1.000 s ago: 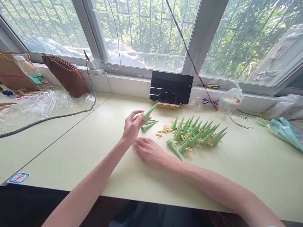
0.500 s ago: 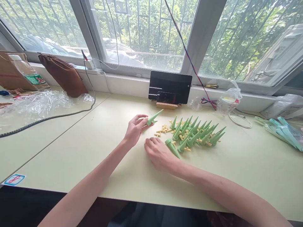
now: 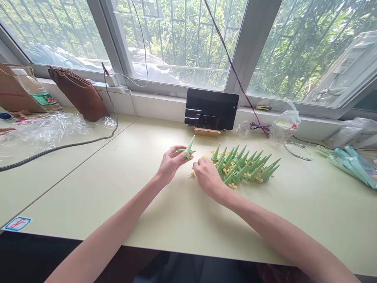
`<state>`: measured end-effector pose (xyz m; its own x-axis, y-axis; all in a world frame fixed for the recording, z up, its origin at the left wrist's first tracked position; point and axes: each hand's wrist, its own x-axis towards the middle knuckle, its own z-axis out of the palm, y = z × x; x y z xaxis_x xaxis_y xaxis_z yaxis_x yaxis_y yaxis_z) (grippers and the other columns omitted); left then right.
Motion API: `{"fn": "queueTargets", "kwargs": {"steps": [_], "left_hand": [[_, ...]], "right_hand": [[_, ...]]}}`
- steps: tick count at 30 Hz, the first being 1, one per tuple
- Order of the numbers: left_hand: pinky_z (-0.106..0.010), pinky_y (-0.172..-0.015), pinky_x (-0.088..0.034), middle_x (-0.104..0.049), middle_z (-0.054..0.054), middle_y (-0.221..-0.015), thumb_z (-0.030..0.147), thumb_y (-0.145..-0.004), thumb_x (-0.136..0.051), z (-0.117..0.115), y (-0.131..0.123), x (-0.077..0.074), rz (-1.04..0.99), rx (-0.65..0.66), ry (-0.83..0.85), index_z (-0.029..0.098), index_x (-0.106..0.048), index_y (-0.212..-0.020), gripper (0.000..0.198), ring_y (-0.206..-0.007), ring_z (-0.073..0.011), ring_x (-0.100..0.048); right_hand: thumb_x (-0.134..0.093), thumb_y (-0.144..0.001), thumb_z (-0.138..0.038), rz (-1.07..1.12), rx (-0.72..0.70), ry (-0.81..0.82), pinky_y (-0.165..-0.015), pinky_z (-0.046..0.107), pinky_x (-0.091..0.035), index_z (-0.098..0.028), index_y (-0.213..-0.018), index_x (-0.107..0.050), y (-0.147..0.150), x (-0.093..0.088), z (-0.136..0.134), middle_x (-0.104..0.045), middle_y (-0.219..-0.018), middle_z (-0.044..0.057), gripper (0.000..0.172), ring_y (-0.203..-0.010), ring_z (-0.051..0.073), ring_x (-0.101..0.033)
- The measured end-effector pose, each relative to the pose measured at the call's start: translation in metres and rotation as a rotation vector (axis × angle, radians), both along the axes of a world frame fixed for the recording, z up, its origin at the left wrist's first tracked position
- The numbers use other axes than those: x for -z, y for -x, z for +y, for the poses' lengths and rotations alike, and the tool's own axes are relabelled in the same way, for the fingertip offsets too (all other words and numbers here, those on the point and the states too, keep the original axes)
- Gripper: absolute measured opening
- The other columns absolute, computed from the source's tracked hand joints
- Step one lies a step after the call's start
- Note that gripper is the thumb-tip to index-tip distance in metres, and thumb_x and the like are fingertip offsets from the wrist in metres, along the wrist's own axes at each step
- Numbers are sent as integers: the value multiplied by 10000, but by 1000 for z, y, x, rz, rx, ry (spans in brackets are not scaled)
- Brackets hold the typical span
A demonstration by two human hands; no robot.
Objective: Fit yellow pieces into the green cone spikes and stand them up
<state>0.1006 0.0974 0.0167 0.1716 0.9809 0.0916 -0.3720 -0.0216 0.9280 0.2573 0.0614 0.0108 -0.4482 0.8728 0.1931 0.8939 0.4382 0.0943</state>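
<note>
In front of me is a wide pale yellow-green table top (image 3: 88, 188) that runs along a big window with a grey frame (image 3: 253, 43). On the far left of the table lies a brown soft leather pouch (image 3: 78, 94), and near it a sheet of crumpled clear plastic film (image 3: 50, 127) with a thick grey cable (image 3: 59, 148) across it. At the back edge, against the sill, stands a flat black screen on a small wooden stand (image 3: 211, 110). In the middle of the table is a heap of green plastic cone spikes (image 3: 247, 167), mixed with many small yellow plastic pegs (image 3: 206, 159). My right hand (image 3: 209, 179) rests low on the table at the left edge of this heap, with the fingers curled down over the yellow pegs; I cannot tell if they already pinch one. My left hand (image 3: 170, 163) is just beside it, a little raised, and pinches one green plastic cone spike (image 3: 189, 147) between thumb and fingers at its thick end, the sharp tip pointing up and away from me.
</note>
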Motion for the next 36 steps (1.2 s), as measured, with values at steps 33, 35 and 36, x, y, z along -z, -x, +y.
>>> {"fn": "queueTargets", "kwargs": {"steps": [33,35,36], "left_hand": [[-354,-699,-522,-685,-63,-897,351,-843,-706,-18,-11,-1,59,218,113,176,-547,-1145,383,-702,-199,-685],[-345,-658,-507,-681,-51,-870,337,-867,-662,-19,-10,-1,45,261,142,192,-525,-1155,350,-650,-189,-664],[-333,-630,-493,-679,-47,-861,326,-876,-640,-20,-10,-1,46,272,155,199,-520,-1154,328,-623,-180,-649]], "right_hand": [[-319,-922,57,440,-392,-147,-711,331,-460,-156,-1034,-527,-35,27,-56,-564,-919,96,318,-807,215,-460],[-338,-941,43,531,-432,-150,-704,330,-459,-162,-1066,-515,-40,35,-59,-569,-915,90,299,-794,205,-458],[-353,-948,35,579,-438,-140,-707,329,-462,-167,-1081,-512,-41,38,-60,-570,-913,85,290,-790,200,-460]]}}
